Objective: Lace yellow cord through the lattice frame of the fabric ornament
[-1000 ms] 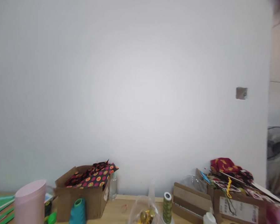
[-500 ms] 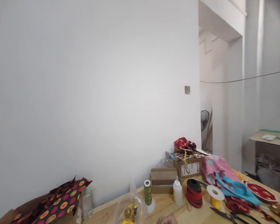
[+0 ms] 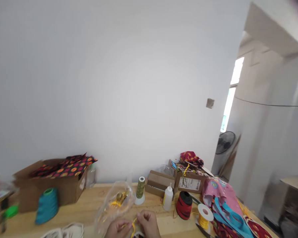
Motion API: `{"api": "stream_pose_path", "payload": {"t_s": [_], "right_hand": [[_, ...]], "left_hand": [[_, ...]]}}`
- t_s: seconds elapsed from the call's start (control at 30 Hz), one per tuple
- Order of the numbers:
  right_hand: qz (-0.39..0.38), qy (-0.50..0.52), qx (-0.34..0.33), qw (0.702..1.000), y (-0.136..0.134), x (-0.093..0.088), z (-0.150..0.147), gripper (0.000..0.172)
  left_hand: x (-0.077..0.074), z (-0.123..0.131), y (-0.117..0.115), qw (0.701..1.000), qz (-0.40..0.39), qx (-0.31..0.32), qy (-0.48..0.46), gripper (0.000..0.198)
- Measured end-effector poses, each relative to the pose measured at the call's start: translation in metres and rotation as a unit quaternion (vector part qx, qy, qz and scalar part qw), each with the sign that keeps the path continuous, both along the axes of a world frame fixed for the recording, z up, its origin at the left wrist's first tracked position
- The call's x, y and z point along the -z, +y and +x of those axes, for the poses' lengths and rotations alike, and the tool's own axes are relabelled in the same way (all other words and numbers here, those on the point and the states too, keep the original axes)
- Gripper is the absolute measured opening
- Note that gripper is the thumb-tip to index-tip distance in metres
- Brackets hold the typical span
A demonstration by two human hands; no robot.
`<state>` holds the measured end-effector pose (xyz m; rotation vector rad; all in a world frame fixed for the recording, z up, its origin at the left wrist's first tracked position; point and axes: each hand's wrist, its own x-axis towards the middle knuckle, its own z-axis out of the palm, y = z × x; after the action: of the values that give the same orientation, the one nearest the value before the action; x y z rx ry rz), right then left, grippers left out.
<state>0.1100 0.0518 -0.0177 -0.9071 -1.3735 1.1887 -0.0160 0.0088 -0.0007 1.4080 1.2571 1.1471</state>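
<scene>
My two hands come into view at the bottom edge over the wooden table (image 3: 84, 211). My left hand (image 3: 117, 228) and my right hand (image 3: 148, 223) are both pinched shut on a piece of yellow cord (image 3: 133, 226) that runs between them. A clear plastic bag (image 3: 114, 205) with gold-coloured pieces inside lies just behind my left hand. Only the fingers and knuckles of each hand show.
An olive thread spool (image 3: 140, 190), a white glue bottle (image 3: 168, 197), a red cord reel (image 3: 184, 205) and a yellow reel (image 3: 205, 215) stand behind my hands. A teal cone of thread (image 3: 47, 205) and cardboard boxes (image 3: 49, 188) with patterned fabric sit left. Pink bag (image 3: 217, 191) and scissors (image 3: 204, 231) lie right.
The camera has swung back left and tilted down. Both my hands have come into view, holding the yellow cord; before, only a fingertip showed at the bottom edge.
</scene>
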Motion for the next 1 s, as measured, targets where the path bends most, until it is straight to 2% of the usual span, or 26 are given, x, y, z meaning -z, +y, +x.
{"api": "stream_pose_path", "payload": {"t_s": [0.2,0.37,0.67,1.0], "right_hand": [[0.012,-0.029,-0.092,0.995,-0.007,-0.004,0.008,0.041],[0.029,-0.022,-0.142,0.989,-0.009,-0.004,0.011,0.035],[0.051,-0.027,-0.131,0.99,-0.012,-0.006,0.014,0.025],[0.021,-0.017,-0.126,0.992,-0.009,0.002,0.017,0.027]], "left_hand": [[0.01,0.007,-0.007,0.995,0.03,-0.088,-0.033,0.03],[0.008,0.01,-0.012,0.992,0.036,-0.111,-0.038,0.033],[0.012,0.009,-0.011,0.994,0.019,-0.079,-0.079,0.03],[0.014,0.006,-0.01,0.99,-0.024,-0.087,-0.109,0.028]]}}
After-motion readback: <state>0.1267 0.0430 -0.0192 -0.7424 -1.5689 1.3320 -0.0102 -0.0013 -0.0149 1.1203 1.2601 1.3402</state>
